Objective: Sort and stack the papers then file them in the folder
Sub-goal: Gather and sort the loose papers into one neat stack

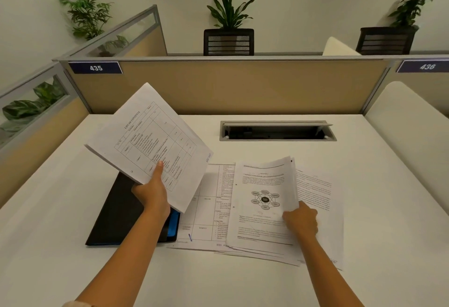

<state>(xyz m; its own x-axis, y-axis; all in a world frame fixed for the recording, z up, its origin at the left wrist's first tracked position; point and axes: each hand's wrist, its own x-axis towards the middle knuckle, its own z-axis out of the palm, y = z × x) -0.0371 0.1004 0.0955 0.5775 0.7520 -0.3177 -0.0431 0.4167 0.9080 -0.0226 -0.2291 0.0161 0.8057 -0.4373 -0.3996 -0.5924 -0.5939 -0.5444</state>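
Observation:
My left hand (153,193) holds a thin stack of printed sheets (148,143) tilted up above the desk, thumb on top of a page headed as a list of contents. Under it lies a black folder (116,214) with a blue inner edge, closed flat on the desk. My right hand (301,219) grips the right edge of a bundle of pages (262,199) showing a circular diagram, lifting that edge slightly. Loose printed papers (206,209) are spread flat beneath and around the bundle.
The white desk (243,282) is walled by tan cubicle partitions (243,88). A grey cable hatch (277,131) stands open at the back centre. A cream curved divider (408,122) bounds the right side. Potted plants and black chairs stand beyond the partition.

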